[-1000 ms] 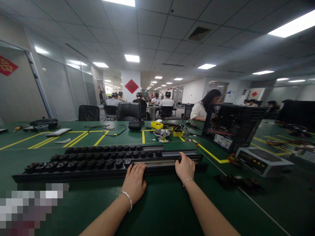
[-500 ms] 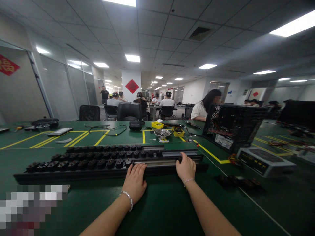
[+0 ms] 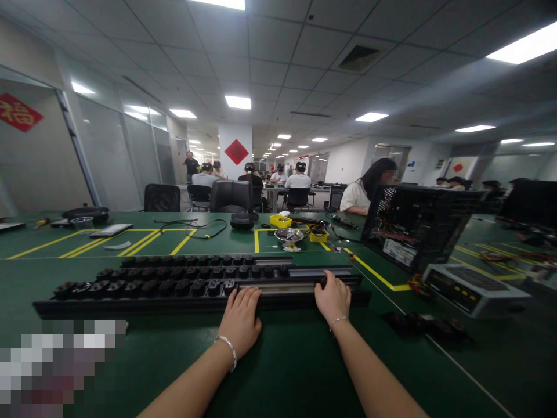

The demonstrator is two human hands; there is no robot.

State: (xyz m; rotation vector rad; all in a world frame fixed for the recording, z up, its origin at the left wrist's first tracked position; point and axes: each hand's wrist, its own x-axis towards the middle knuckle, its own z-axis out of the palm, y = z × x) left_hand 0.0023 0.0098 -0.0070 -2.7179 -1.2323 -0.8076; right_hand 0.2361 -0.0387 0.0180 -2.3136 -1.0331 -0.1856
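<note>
Three long black rails (image 3: 130, 305) lie side by side across the green table (image 3: 287, 360) in front of me, the left parts of them filled with rows of small black socket modules (image 3: 156, 287). My left hand (image 3: 241, 323) rests flat against the front edge of the nearest rail, fingers together and pointing away. My right hand (image 3: 333, 298) lies over the same rail further right, its fingers curled onto the bare metal channel (image 3: 278, 287). Whether it grips anything small is hidden.
An open black computer case (image 3: 413, 223) stands at right, with a grey flat device (image 3: 472, 282) in front of it. Loose black modules (image 3: 424, 328) lie near my right arm. Yellow bins and a metal bowl (image 3: 288, 234) sit behind the rails. A person sits beyond; others work further back.
Both hands stay on the nearest rail; only my head has shifted slightly, sliding the whole scene a little to the right.
</note>
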